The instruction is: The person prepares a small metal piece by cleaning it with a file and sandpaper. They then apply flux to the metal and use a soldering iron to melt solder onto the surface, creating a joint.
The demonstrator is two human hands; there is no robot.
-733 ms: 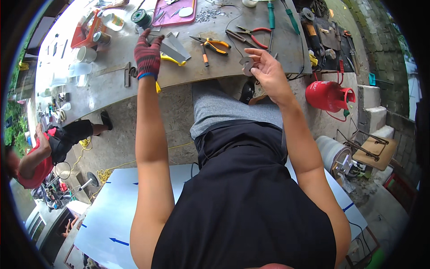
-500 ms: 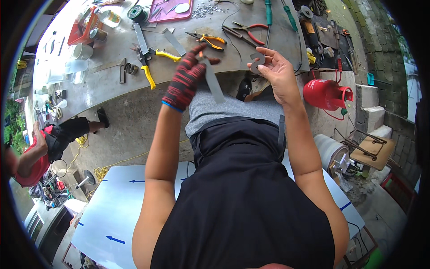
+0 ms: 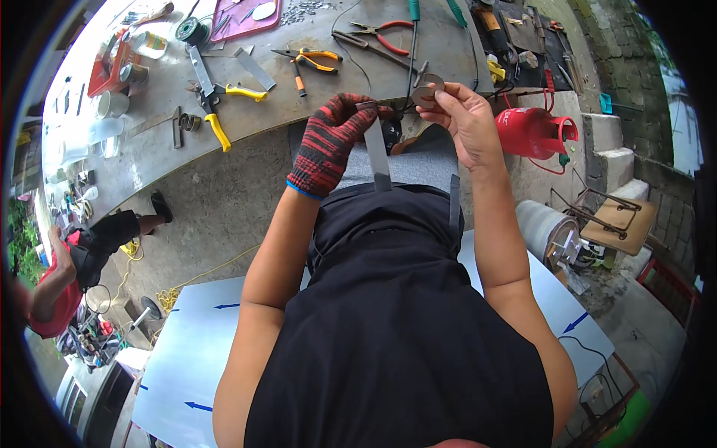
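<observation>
My left hand (image 3: 337,142), in a red and black striped knit glove, pinches the upper end of a flat grey metal strip (image 3: 378,155). The strip hangs down in front of my lap, past the table edge. Bare, my right hand (image 3: 467,123) holds a flat curved metal piece (image 3: 427,95) with rounded, hook-like bends between thumb and fingers. Both pieces are close together but apart. On the table just beyond lie orange-handled pliers (image 3: 310,60) and a small orange-handled tool (image 3: 299,81).
Yellow-handled cutters (image 3: 216,123), a metal offcut (image 3: 255,69) and red-handled pliers (image 3: 392,37) lie on the metal table (image 3: 254,119). A pink tray (image 3: 243,22) is at the back. Right of me stands a red gas cylinder (image 3: 530,133). Another person (image 3: 67,276) is at far left.
My left hand has drawn back from the table tools toward my right hand, bringing the strip along. The strip now hangs straighter. The whole view has shifted slightly.
</observation>
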